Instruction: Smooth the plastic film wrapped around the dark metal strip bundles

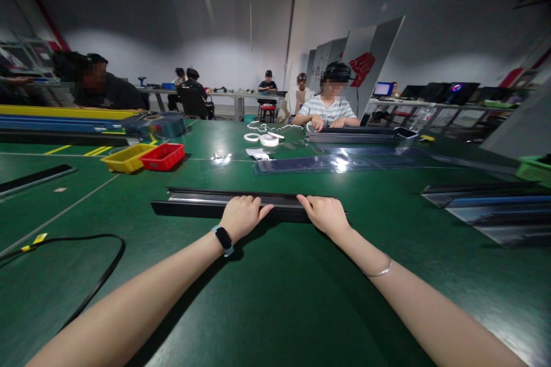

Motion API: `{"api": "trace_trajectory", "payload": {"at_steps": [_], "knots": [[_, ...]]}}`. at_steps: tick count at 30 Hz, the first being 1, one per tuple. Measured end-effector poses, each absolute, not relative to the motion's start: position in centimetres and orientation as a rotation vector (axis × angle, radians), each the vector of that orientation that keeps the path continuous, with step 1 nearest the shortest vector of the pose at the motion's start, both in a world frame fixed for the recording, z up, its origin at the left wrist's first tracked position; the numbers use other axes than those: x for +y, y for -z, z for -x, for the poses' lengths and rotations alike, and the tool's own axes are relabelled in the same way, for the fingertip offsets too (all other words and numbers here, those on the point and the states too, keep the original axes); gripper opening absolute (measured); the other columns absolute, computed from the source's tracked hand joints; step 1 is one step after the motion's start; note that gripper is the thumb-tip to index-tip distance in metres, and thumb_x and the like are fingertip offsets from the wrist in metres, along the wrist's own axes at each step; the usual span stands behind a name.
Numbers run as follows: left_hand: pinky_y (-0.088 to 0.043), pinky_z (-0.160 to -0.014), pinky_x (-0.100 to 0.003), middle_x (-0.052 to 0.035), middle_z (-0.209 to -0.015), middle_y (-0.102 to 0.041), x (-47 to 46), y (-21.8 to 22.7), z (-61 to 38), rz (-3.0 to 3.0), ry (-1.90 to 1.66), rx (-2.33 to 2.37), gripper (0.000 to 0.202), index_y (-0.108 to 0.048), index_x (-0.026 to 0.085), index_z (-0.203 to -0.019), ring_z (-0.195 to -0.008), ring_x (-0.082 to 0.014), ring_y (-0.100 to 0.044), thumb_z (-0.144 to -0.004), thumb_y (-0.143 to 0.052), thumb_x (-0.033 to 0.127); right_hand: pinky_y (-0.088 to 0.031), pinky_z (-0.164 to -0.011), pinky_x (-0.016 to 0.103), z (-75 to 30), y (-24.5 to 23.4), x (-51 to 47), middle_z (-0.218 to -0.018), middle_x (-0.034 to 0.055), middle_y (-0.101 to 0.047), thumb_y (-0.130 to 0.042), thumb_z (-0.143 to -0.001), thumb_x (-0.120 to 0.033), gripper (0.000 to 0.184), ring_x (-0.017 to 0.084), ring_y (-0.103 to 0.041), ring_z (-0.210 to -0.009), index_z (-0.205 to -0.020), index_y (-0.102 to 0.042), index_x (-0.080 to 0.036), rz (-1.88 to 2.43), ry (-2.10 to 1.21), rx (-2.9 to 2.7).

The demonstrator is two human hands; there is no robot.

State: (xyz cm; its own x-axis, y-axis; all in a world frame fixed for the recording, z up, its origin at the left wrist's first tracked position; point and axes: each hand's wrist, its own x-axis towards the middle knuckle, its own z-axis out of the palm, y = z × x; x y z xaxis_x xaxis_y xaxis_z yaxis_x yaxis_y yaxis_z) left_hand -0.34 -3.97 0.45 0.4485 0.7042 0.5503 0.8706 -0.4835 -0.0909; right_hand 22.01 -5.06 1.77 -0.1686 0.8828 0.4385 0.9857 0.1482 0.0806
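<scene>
A long black channel-shaped profile (193, 207) lies crosswise on the green table in front of me. My left hand (241, 217), with a watch on its wrist, is closed over the profile near its middle, thumb pointing right. Toward the profile's right end, my right hand (323, 213) grips it as well, thumb pointing left. The fingertips of both hands are hidden behind the near wall of the profile. A shiny strip shows inside the channel to the left of my hands.
Beyond the profile are a yellow bin (127, 159), a red bin (162, 157), white tape rolls (269, 139) and clear plastic film (297, 164). More profiles (486, 212) lie at right. A black cable (116, 264) curves at left. A co-worker (329, 106) sits across the table (275, 309).
</scene>
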Motion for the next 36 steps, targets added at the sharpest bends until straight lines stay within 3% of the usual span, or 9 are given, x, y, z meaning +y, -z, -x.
{"api": "trace_trajectory", "payload": {"at_steps": [13, 17, 22, 29, 36], "knots": [[-0.035, -0.058, -0.029, -0.0083, -0.064, -0.06, -3.72, -0.74, 0.34, 2.326, 0.59, -1.349, 0.051, -0.057, 0.015, -0.07, -0.063, -0.0186, -0.056, -0.086, -0.023, 0.05, -0.038, -0.057, 0.027, -21.93, -2.0, -4.44, -0.065, 0.0104, -0.064, -0.013, -0.086, -0.051, 0.063, 0.02, -0.061, -0.062, -0.075, -0.066, -0.017, 1.878, 0.448, -2.243], [-0.035, -0.057, -0.028, -0.008, -0.063, -0.06, -3.81, -0.81, 0.37, 2.322, 0.581, -1.347, 0.051, -0.057, 0.015, -0.069, -0.062, -0.0182, -0.056, -0.085, -0.024, 0.05, -0.037, -0.056, 0.026, -22.03, -1.77, -4.74, -0.067, 0.0087, -0.065, -0.016, -0.087, -0.047, 0.057, 0.019, -0.061, -0.063, -0.085, -0.065, -0.02, 1.839, 0.487, -2.27], [-0.036, -0.059, -0.028, -0.0087, -0.065, -0.06, -4.1, -0.63, 0.36, 2.329, 0.555, -1.343, 0.052, -0.058, 0.015, -0.07, -0.064, -0.0189, -0.057, -0.086, -0.023, 0.05, -0.035, -0.056, 0.024, -22.13, -1.69, -5.16, -0.069, 0.0062, -0.065, -0.013, -0.087, -0.049, 0.061, 0.018, -0.061, -0.065, -0.072, -0.065, -0.02, 1.819, 0.475, -2.243], [-0.035, -0.058, -0.027, -0.0094, -0.065, -0.06, -4.07, -0.83, 0.31, 2.344, 0.534, -1.383, 0.055, -0.059, 0.014, -0.071, -0.064, -0.0184, -0.057, -0.085, -0.021, 0.051, -0.032, -0.055, 0.023, -21.88, -1.92, -5.32, -0.069, 0.005, -0.065, -0.012, -0.087, -0.05, 0.062, 0.015, -0.059, -0.063, -0.068, -0.064, -0.021, 1.788, 0.475, -2.205], [-0.033, -0.054, -0.028, -0.0089, -0.063, -0.06, -3.64, -1.05, 0.42, 2.313, 0.521, -1.366, 0.056, -0.058, 0.015, -0.07, -0.061, -0.0199, -0.057, -0.086, -0.02, 0.051, -0.033, -0.055, 0.024, -21.82, -2.02, -5.25, -0.061, 0.01, -0.063, -0.017, -0.085, -0.054, 0.065, 0.017, -0.058, -0.059, -0.062, -0.064, -0.015, 1.929, 0.548, -2.019]]}}
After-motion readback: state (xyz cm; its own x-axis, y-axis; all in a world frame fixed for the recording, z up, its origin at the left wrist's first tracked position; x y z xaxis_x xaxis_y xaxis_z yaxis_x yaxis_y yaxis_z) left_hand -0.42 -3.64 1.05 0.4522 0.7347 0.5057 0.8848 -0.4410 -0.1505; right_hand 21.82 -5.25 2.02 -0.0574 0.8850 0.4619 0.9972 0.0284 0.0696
